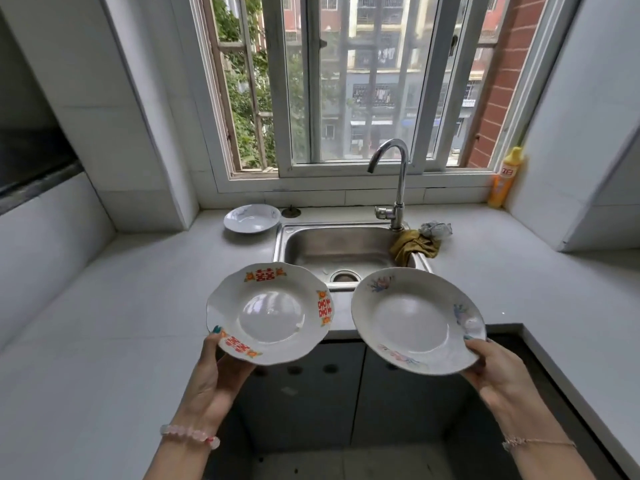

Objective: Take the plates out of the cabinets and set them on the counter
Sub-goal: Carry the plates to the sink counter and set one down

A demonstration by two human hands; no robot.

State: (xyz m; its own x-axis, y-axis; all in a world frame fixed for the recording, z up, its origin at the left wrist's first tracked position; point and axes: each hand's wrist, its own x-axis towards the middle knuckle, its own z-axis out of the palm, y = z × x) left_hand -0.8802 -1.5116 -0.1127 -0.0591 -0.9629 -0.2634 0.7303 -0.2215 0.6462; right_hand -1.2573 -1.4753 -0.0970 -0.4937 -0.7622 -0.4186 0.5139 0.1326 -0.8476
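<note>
— Two plates up front, both held in the air over the front edge of the tabletop. Who's got what?

— L hand has its grip closed on the near-left rim of the scalloped plate w/ red-and-orange marks; thumb on top, teal nail showing. R hand has its grip closed on the near-right rim of the flowered plate, thumb on top too. Beaded bracelet on L wrist, thin chain on R.

— Plates touching?

— No, just beside each other, faces tilted toward the camera. Dark cabinet doors below them, shut.

— Behind that?

— Steel sink, a yellow-brown rag draped over its right rim, crumpled scrubber beside it. Faucet at the back.

— Any plate already down?

— One: third plate, white w/ faint pattern, sits on the tabletop left of the sink, near the back wall. Yellow bottle far right, by the window.
</note>
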